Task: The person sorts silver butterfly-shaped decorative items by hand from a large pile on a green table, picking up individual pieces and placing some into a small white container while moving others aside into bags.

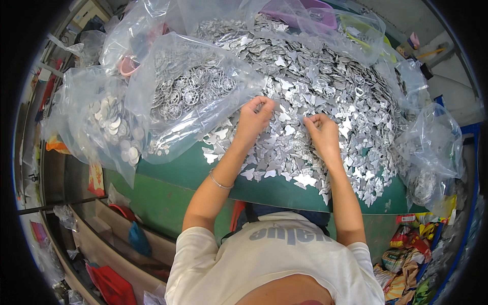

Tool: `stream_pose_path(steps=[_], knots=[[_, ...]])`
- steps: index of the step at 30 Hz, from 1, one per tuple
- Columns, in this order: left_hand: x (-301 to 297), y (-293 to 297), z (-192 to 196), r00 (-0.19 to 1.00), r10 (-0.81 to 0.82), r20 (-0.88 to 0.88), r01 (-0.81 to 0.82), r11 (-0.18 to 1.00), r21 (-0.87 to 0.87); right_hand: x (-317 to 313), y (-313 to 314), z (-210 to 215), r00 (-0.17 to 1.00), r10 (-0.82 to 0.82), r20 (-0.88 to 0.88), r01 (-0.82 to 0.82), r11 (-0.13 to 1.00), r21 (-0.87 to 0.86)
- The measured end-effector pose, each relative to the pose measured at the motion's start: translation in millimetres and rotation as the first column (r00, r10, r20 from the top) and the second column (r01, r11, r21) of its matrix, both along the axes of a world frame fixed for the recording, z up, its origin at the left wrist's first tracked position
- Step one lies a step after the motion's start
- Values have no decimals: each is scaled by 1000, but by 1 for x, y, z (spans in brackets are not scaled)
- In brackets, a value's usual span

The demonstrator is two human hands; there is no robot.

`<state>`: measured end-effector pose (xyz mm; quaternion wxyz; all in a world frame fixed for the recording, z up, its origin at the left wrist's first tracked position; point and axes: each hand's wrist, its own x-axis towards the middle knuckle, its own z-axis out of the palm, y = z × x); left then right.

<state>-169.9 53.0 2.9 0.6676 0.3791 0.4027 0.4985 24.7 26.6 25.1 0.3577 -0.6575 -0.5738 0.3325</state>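
A large heap of small silver metal pieces [292,134], many shaped like butterflies, spreads over the green table [175,168]. My left hand [255,117] is over the heap's left part, its fingers curled together beside a clear plastic bag of round openwork metal pieces [190,94]. Over the middle of the heap, my right hand [323,131] is closed, with thumb and index finger pinched. Whatever either hand holds is too small to make out. A bangle [220,182] circles my left wrist.
Left of the openwork pieces lies a clear bag with plain silver discs [114,122]. A purple basket [320,12] and a yellow-green basket [358,30] stand at the back. Crumpled plastic [429,137] lies right. Beige compartments [96,244] are below left; colourful packets [401,254] below right.
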Motion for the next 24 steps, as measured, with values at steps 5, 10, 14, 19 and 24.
stream_pose_path(steps=[5, 10, 14, 19, 24], knots=[[-6, 3, -2, 800, 8, 600, 123, 977, -177, -12, 12, -5, 958, 54, 281, -61, 998, 17], [-5, -5, 4, 925, -55, 375, 111, 985, -130, 14, 14, -17, 977, -39, -210, 12, 992, -128], [6, -14, 2, 921, 57, -386, 21, 981, 195, 0, 9, -6, 942, 4, 335, -31, 997, 76], [19, -19, 0, 436, 451, -779, 197, 797, 571, -9, 10, -10, 841, -26, 541, -119, 966, 230], [21, -17, 5, 356, 368, -859, 229, 857, 461, -6, 9, -12, 882, -39, 470, -68, 976, 209]])
